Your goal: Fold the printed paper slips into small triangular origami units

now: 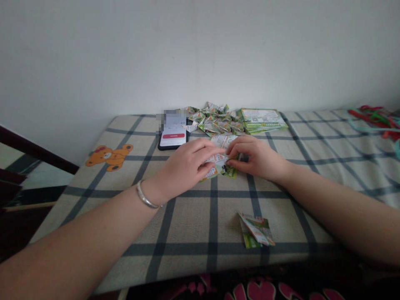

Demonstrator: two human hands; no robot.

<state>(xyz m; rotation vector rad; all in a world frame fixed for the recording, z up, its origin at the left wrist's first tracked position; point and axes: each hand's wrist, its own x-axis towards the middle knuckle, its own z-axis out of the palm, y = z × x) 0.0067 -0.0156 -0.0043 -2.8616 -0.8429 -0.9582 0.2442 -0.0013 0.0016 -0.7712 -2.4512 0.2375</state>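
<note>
A partly folded sheet of printed paper (229,170) with green, white and orange print lies on the checked tablecloth between my hands. My left hand (192,162) grips its left side, fingers bent over the top and thumb at the near edge. From the other side, my right hand (250,156) pinches the paper with thumb and fingertips. The fingers hide part of the folds. Closer to me rests a small folded paper piece (256,230) of the same print, touched by neither hand.
Behind my hands is a pile of folded paper pieces (215,118), with a stack of flat flyers (264,118) to its right. A phone (173,135) with a lit screen lies left of the pile. Red and green ribbons (379,121) sit far right. A wall closes the back.
</note>
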